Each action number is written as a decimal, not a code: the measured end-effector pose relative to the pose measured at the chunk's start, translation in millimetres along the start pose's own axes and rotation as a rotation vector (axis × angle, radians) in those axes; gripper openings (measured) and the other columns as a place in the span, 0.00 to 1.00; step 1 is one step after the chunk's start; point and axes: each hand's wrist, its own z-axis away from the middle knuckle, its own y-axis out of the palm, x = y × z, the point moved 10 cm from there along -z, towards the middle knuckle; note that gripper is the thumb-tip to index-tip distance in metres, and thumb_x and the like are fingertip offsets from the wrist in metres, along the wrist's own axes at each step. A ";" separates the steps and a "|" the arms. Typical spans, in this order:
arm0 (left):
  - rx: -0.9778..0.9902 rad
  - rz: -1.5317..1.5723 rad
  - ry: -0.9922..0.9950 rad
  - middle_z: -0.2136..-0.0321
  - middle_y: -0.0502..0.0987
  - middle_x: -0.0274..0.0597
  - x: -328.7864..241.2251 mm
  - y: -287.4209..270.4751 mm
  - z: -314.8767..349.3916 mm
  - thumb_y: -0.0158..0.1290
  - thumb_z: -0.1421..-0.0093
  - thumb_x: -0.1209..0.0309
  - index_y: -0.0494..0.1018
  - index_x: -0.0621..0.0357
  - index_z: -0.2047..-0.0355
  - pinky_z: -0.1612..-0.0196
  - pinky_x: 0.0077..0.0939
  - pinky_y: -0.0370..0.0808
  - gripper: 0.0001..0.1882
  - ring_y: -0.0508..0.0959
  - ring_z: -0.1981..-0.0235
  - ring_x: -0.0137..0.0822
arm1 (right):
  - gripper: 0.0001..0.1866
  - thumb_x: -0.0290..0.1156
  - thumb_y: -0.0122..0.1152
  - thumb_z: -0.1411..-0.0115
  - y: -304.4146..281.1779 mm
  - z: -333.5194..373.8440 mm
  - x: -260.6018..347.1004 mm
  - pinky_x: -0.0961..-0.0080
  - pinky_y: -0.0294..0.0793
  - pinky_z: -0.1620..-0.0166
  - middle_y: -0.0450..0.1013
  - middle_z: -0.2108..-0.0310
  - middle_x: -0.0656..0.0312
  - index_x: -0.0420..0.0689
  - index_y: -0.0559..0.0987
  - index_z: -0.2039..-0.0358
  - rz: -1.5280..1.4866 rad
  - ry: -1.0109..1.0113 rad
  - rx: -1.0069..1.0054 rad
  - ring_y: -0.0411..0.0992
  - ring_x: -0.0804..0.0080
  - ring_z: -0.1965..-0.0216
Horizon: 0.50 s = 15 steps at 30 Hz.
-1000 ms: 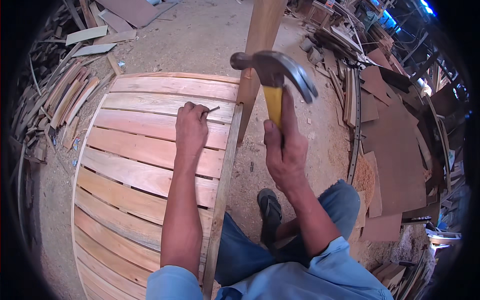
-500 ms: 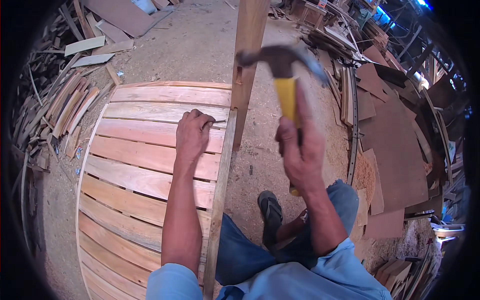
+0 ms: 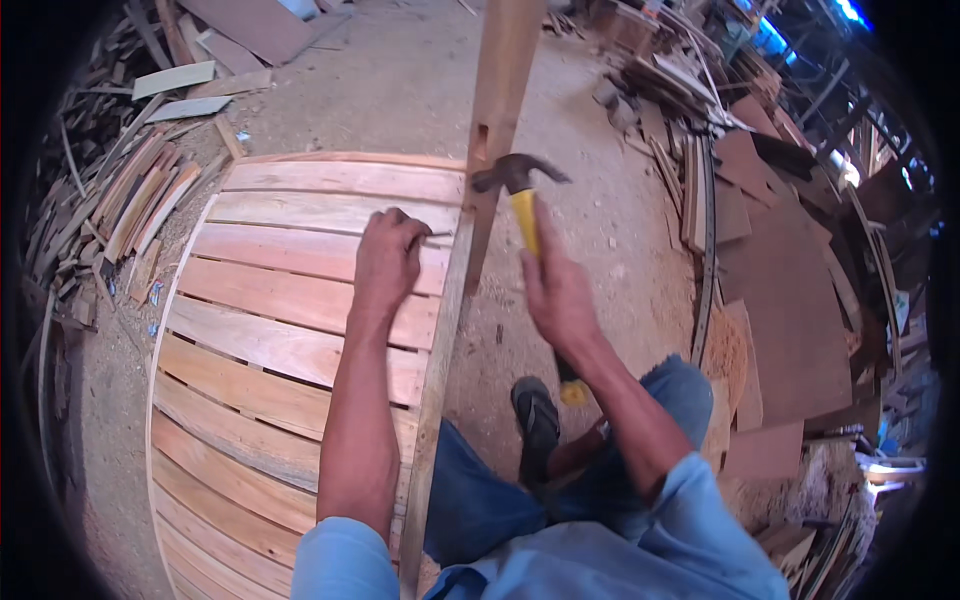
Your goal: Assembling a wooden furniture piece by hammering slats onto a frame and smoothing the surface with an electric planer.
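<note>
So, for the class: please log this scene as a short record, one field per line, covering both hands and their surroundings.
Left hand: pinching a thin, dark nail-like piece, over a slatted wooden panel
Right hand: gripping a yellow-handled claw hammer
Hammer head: striking end overlaps the upright wooden post in this view; contact unclear
Far left: piled wood pieces
Far right: brown sheets

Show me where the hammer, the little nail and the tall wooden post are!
Hammer (image 3: 524, 212): head view, on the yellow handle just below the metal head.
Nail (image 3: 438, 234): head view, on its thin dark shank.
Tall wooden post (image 3: 506, 105): head view, on its broad face above the slot.
</note>
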 end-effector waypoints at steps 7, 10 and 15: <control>0.025 -0.062 -0.101 0.62 0.79 0.47 9.9 12.8 -1.5 0.61 0.34 0.74 0.85 0.56 0.59 0.50 0.47 0.76 0.06 0.78 0.56 0.54 | 0.38 0.27 0.56 0.22 -105.7 14.5 49.0 0.70 0.78 0.69 0.79 0.70 0.61 0.54 0.55 0.16 -0.226 -0.101 -0.367 0.74 0.74 0.75; 0.024 -0.064 -0.118 0.61 0.80 0.46 16.0 19.7 -8.0 0.62 0.34 0.73 0.86 0.55 0.59 0.48 0.46 0.77 0.06 0.79 0.55 0.52 | 0.38 0.28 0.55 0.21 -150.7 18.4 80.0 0.77 0.74 0.73 0.76 0.69 0.65 0.49 0.53 0.16 -0.140 -0.355 -0.576 0.70 0.79 0.76; 0.069 -0.041 -0.160 0.61 0.80 0.46 19.0 27.2 -9.3 0.63 0.35 0.72 0.88 0.52 0.60 0.47 0.45 0.78 0.06 0.79 0.54 0.50 | 0.39 0.33 0.53 0.18 -194.8 19.8 104.8 0.80 0.69 0.77 0.74 0.71 0.61 0.49 0.46 0.15 -0.370 -0.581 -0.787 0.68 0.79 0.79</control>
